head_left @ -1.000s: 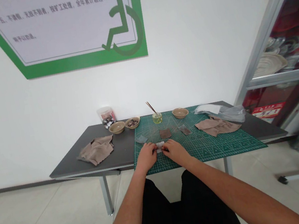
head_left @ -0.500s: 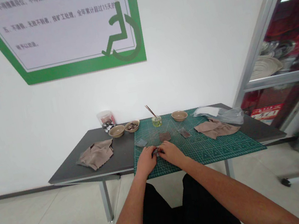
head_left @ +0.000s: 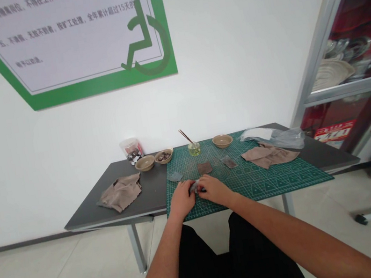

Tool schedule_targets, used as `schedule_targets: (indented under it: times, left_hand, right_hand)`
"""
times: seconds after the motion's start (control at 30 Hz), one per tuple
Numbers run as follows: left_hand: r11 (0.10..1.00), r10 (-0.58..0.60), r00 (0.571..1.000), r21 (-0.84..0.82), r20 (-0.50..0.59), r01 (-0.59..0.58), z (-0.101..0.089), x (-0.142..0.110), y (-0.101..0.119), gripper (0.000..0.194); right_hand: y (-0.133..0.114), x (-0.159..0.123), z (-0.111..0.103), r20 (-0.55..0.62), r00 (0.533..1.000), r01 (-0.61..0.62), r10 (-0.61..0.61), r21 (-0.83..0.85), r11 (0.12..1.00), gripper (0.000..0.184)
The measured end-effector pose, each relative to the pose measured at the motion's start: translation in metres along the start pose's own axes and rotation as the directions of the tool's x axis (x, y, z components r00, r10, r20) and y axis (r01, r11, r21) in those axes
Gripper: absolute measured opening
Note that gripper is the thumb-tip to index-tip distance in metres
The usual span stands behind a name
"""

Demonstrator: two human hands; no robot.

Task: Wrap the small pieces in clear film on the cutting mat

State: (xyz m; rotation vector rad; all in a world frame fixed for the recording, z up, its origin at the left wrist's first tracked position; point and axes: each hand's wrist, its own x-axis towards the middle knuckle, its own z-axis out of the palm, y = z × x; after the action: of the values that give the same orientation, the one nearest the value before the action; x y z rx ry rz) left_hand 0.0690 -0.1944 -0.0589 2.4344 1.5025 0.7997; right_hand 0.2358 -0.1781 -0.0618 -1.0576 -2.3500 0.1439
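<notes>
Over the front of the green cutting mat point(head_left: 250, 185), my left hand point(head_left: 183, 199) and my right hand point(head_left: 214, 190) meet with fingers closed on one small greyish piece point(head_left: 194, 186). It is too small and too covered by fingers to tell its kind. Just beyond my hands lie a grey-blue square point(head_left: 175, 176), a brown square point(head_left: 204, 168) and a dark piece in a clear wrapper point(head_left: 229, 162). A small glass jar point(head_left: 194, 149) of yellowish liquid, with thin sticks standing in it, is farther back.
Left on the dark table point(head_left: 90, 205) are a brown cloth point(head_left: 121, 193), a clear tub point(head_left: 132, 150), a shallow bowl point(head_left: 145, 163) and a bowl of small dark pieces point(head_left: 164, 156). At right are another bowl point(head_left: 222, 141), a second cloth point(head_left: 269, 154) and a plastic bag point(head_left: 278, 137).
The view has tilted slightly. Both hands stay at the same place on the mat, and a bit more of the greyish piece shows between the fingers.
</notes>
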Motion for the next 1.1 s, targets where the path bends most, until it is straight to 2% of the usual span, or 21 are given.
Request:
schedule_targets:
  times: [0.17,0.37,0.5,0.73,0.87,0.97,1.1]
  left_hand:
    - [1.000,-0.010,1.000,-0.010,-0.007,0.010,-0.003,0.000,0.004,0.034]
    - [1.000,-0.015,1.000,-0.004,-0.008,0.015,-0.002,0.001,0.004,0.032]
    - [0.999,-0.035,0.999,-0.002,0.000,0.035,-0.001,0.001,0.005,0.033]
    - [0.999,-0.044,0.999,-0.014,-0.011,0.044,0.000,0.002,0.002,0.035]
    - [1.000,-0.006,1.000,-0.009,-0.010,0.006,0.000,0.003,0.002,0.032]
    - [1.000,-0.024,1.000,-0.002,-0.009,0.024,-0.001,0.002,0.004,0.030]
    - [0.996,-0.089,0.996,-0.019,0.001,0.089,-0.002,0.000,0.006,0.035]
  right_hand:
    - [0.005,0.006,0.001,-0.008,0.998,-0.066,0.066,-0.027,0.997,0.010]
    - [-0.006,0.007,0.008,-0.017,0.999,-0.045,0.045,0.005,0.999,0.009]
    - [-0.005,0.006,0.006,-0.007,0.999,-0.032,0.032,0.015,0.999,0.008]
    - [0.003,0.003,0.000,-0.081,0.984,-0.166,0.159,-0.087,0.982,0.012]
    - [-0.006,0.001,0.002,-0.061,0.994,-0.095,0.090,-0.083,0.992,0.013]
    - [-0.007,0.007,0.005,-0.039,0.997,-0.075,0.073,-0.049,0.996,0.009]
    - [0.003,0.009,0.003,-0.057,0.985,-0.168,0.163,-0.095,0.981,0.009]
